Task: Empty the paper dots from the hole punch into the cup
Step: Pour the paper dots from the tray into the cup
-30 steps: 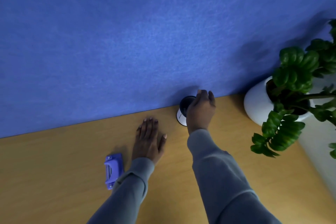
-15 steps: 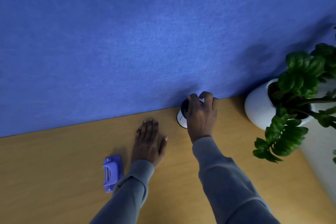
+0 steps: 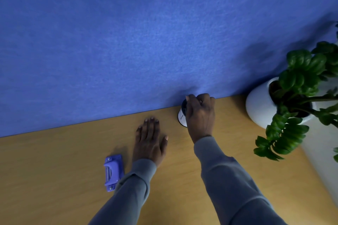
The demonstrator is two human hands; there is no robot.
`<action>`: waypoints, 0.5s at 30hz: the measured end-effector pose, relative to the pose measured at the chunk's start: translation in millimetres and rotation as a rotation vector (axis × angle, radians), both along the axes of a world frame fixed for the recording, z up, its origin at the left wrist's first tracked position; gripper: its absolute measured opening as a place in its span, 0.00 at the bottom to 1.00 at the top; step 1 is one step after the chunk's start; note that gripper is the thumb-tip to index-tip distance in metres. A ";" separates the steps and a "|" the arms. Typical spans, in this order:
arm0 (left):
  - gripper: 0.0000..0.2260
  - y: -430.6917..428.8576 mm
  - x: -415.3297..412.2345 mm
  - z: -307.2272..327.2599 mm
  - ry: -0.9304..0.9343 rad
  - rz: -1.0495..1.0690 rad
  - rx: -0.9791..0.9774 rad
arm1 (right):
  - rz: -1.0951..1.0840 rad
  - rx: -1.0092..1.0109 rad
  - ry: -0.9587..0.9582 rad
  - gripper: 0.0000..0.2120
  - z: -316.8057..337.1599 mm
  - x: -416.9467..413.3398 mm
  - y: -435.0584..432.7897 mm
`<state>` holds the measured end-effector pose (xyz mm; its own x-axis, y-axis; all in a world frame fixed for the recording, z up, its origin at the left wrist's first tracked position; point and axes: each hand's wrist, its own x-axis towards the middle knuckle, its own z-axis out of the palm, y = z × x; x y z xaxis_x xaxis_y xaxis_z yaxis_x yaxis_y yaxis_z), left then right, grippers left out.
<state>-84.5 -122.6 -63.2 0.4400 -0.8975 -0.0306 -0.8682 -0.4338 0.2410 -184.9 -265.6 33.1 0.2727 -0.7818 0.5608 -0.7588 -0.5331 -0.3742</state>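
At the far edge of the wooden table [image 3: 54, 179], against the blue felt partition [image 3: 128, 42], the head view shows the right hand [image 3: 200, 115] curled over a small white cup [image 3: 181, 116] with a dark inside. Its fingers [image 3: 190, 99] are on the rim, so this grip is closed on the cup, which stands upright on the table. The left hand [image 3: 149, 141] lies flat and spread on the table, grasping nothing.

The purple hole punch [image 3: 112, 171] lies well apart from the cup, toward the near left, just beside the left sleeve [image 3: 135, 179]. Its long axis runs roughly from the person toward the partition. The left hand is clearly the nearer one to it — I judge it must draw back and to the left to take it.

A white pot [image 3: 256, 106] with a green plant [image 3: 296, 87] stands to the right of the cup, near but apart — between cup and punch only the left hand lies.
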 end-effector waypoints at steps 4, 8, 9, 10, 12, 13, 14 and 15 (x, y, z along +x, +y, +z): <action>0.31 0.6 0.3 -0.5 -0.006 -0.003 -0.009 | -0.010 -0.003 0.005 0.08 -0.9 -2.4 0.9; 0.31 0.2 0.3 -1.8 -0.003 0.002 -0.014 | -0.027 -0.014 0.005 0.08 1.7 -4.4 -1.3; 0.31 0.0 0.4 -2.0 0.000 0.002 -0.011 | -0.027 -0.019 0.011 0.08 2.4 -4.7 -1.5; 0.31 0.0 0.5 -2.2 0.002 0.002 -0.009 | -0.026 -0.022 0.015 0.08 3.1 -5.0 -1.9; 0.30 0.9 -0.1 -1.7 0.001 0.004 -0.011 | -0.016 -0.020 0.001 0.08 4.9 -6.8 -2.8; 0.30 1.0 -0.3 -1.1 0.001 0.005 -0.011 | -0.008 -0.020 -0.009 0.08 5.6 -7.5 -3.2; 0.30 0.7 -1.2 -0.6 0.000 0.007 -0.013 | 0.002 -0.024 -0.014 0.08 6.0 -8.7 -4.0; 0.30 0.5 -1.7 -0.1 0.001 0.007 -0.011 | 0.009 -0.028 -0.013 0.08 5.7 -9.6 -4.6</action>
